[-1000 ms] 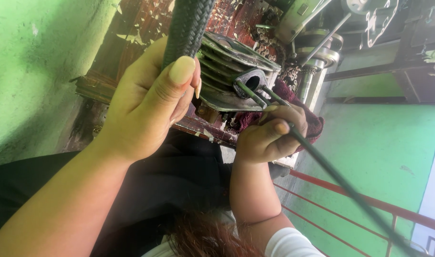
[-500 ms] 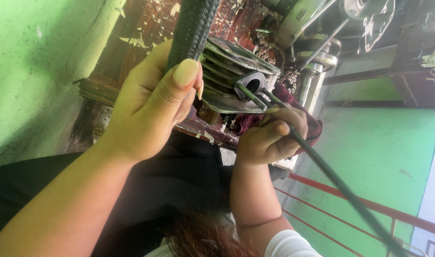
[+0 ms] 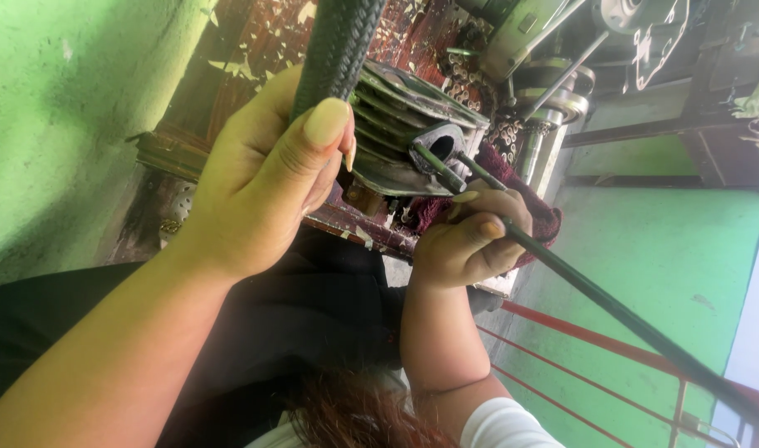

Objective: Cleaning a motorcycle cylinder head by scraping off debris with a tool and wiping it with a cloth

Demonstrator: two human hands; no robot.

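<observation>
My left hand (image 3: 263,182) is wrapped around a thick black braided handle (image 3: 338,41), thumb pressed on its front. Just beyond it a grey finned metal cylinder (image 3: 396,124) lies on a worn wooden bench (image 3: 230,83). My right hand (image 3: 466,241) grips a long thin dark rod (image 3: 612,311). The rod's tip rests at the round port on the side of the cylinder. A maroon cloth (image 3: 545,220) is bunched under and behind my right hand.
Metal shafts and machine parts (image 3: 553,91) and a chain (image 3: 504,133) stand right behind the cylinder. A green wall (image 3: 64,124) is at the left, and a green floor (image 3: 661,249) with a red railing (image 3: 578,365) at the right. Dark clothing and hair fill the bottom.
Both hands keep their grips. The view has drifted slightly, and the rod stays at the cylinder's port.
</observation>
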